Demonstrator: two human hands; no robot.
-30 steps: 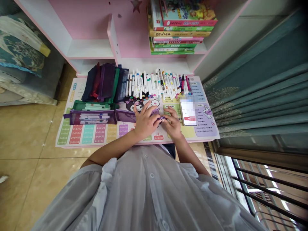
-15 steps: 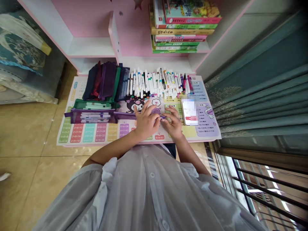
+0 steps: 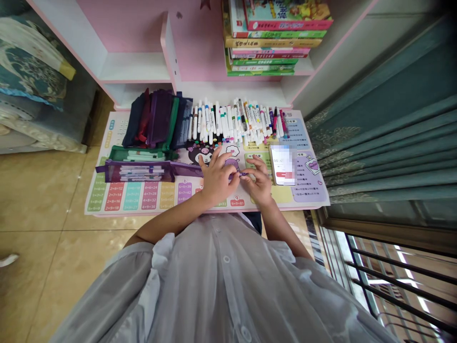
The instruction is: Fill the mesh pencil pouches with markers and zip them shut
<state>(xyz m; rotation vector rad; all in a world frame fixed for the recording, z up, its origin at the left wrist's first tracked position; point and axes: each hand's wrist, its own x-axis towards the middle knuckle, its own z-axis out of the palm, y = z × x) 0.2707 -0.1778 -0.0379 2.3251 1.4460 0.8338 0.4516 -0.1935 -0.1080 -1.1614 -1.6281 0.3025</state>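
Observation:
A slim purple zip pouch (image 3: 187,169) lies across the desk mat, much of it under my left hand (image 3: 218,178). The thumb and index finger of that hand pinch the pouch near its right end. My right hand (image 3: 260,183) grips the tip of the same end between thumb and fingertips, so the two hands nearly meet. What exactly sits between the fingertips is too small to make out. Left of my hands rests a purple mesh pouch (image 3: 110,172) with several markers inside. Behind it stands a green pouch (image 3: 116,153), also holding markers.
Loose white markers (image 3: 228,121) lie in a wide row along the back. Folded pouches (image 3: 157,119) in purple, navy, red and green are piled at the back left. A phone (image 3: 282,164) lies right of my right hand. Books (image 3: 271,43) are stacked on the shelf.
My hands keep their hold on the purple pouch, with only slight finger movement. The view has shifted a little. The pouches and markers stay where they were.

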